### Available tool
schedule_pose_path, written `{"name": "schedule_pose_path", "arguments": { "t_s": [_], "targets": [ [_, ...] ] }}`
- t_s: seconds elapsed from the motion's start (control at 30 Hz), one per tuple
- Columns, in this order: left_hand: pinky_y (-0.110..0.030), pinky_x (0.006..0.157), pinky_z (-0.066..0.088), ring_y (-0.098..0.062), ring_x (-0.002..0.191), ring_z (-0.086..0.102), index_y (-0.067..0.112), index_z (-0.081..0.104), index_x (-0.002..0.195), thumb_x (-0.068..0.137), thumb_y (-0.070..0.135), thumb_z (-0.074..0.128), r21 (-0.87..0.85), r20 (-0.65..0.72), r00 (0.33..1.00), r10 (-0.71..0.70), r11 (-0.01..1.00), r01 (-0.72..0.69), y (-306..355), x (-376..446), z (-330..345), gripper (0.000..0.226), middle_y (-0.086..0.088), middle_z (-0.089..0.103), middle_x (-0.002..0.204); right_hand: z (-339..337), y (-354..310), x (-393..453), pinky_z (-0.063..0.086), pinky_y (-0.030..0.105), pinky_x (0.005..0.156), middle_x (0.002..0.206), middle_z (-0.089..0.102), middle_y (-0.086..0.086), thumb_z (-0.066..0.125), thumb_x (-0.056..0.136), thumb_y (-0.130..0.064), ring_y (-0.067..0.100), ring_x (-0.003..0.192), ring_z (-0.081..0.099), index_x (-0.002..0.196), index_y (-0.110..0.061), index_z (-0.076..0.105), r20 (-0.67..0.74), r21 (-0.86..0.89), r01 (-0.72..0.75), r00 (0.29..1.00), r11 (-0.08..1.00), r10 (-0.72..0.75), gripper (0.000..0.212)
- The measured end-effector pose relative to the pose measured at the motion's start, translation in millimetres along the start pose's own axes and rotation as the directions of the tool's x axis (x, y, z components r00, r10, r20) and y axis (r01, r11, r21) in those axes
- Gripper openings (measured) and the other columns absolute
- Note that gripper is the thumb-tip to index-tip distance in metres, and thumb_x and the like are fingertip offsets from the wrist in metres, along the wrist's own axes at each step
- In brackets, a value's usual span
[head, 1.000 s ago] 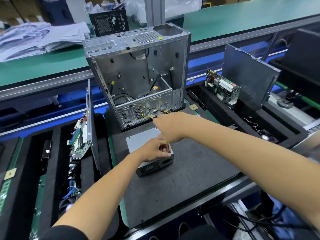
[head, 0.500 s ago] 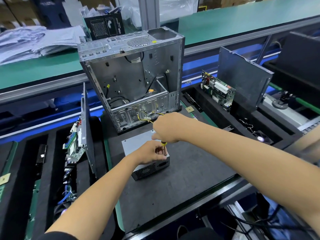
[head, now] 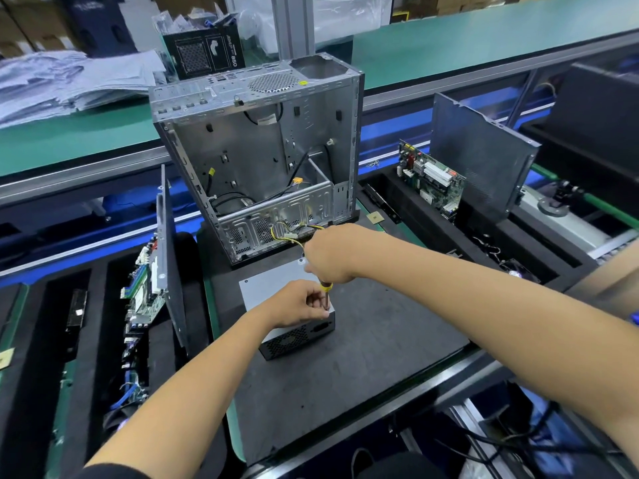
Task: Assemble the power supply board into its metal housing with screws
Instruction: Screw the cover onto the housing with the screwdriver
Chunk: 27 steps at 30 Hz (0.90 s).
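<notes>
Head view: your right hand [head: 330,257] grips a screwdriver [head: 325,296] over the housing's [head: 273,288] corner, left hand [head: 301,304] pinching at its tip; screw-fastening looks underway, not finished.

Electronics assembly line in a factory, green conveyor belt [head: 449,39] behind an aluminium rail, black foam-lined pallets [head: 345,357] carrying an open computer chassis [head: 256,150], bare circuit boards [head: 430,183] (standing beside steel side panels [head: 480,157]), stacked bagged parts [head: 69,84] beyond.

Matt grey metal housing [head: 273,288], bare steel case [head: 256,150], dull black mat [head: 363,357]
</notes>
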State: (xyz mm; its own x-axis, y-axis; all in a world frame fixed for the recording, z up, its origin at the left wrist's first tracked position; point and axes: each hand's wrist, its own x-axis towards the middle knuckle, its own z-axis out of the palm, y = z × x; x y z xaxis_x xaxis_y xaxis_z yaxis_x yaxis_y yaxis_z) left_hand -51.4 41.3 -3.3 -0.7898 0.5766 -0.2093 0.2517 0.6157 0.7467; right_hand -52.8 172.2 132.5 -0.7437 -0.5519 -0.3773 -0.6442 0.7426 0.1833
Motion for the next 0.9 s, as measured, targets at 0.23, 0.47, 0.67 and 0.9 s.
{"name": "schedule_pose_path", "arguments": {
  "t_s": [0.23, 0.47, 0.67, 0.9],
  "targets": [
    [-0.009, 0.061, 0.039, 0.003, 0.055, 0.046, 0.005, 0.066, 0.088, 0.083, 0.005, 0.069, -0.026, 0.011, 1.0, -0.008, 1.0, 0.008, 1, -2, -1, 0.006, 0.01, 0.051, 0.065, -3, -5, -5, 0.041, 0.03, 0.059, 0.099, 0.053, 0.01, 0.05, 0.092, -0.015, 0.019, 0.083, 0.056, 0.099, -0.008, 0.054, -0.056, 0.009, 0.118, 0.992, 0.993, -0.117, 0.011],
    [-0.008, 0.06, 0.037, 0.004, 0.055, 0.045, 0.004, 0.065, 0.088, 0.083, 0.006, 0.069, -0.029, 0.009, 1.0, -0.011, 1.0, 0.011, 0, -3, 0, 0.006, 0.015, 0.051, 0.064, 1, -5, -4, 0.036, 0.033, 0.062, 0.091, 0.05, 0.008, 0.034, 0.102, -0.039, 0.023, 0.07, 0.045, 0.093, -0.01, 0.05, -0.074, 0.039, -0.021, 0.997, 0.999, 0.024, 0.034],
    [-0.013, 0.063, 0.04, 0.003, 0.055, 0.045, 0.001, 0.065, 0.09, 0.083, 0.005, 0.068, -0.032, -0.001, 1.0, -0.027, 0.999, 0.027, -2, -3, 1, 0.008, 0.017, 0.053, 0.06, 3, -5, -5, 0.036, 0.031, 0.057, 0.107, 0.05, 0.011, 0.053, 0.09, -0.017, 0.027, 0.082, 0.054, 0.104, -0.006, 0.052, -0.064, 0.153, 0.1, 0.994, 0.983, -0.092, 0.017],
    [-0.008, 0.06, 0.038, 0.003, 0.055, 0.044, 0.007, 0.064, 0.089, 0.084, 0.006, 0.066, -0.04, 0.003, 1.0, -0.026, 0.999, 0.026, 0, -4, 2, 0.006, 0.016, 0.05, 0.063, 6, -6, 0, 0.031, 0.03, 0.051, 0.068, 0.038, 0.001, 0.036, 0.101, -0.041, 0.021, 0.061, 0.042, 0.073, -0.011, 0.042, -0.124, 0.112, -0.054, 0.99, 0.992, 0.068, 0.041]
  ]
}}
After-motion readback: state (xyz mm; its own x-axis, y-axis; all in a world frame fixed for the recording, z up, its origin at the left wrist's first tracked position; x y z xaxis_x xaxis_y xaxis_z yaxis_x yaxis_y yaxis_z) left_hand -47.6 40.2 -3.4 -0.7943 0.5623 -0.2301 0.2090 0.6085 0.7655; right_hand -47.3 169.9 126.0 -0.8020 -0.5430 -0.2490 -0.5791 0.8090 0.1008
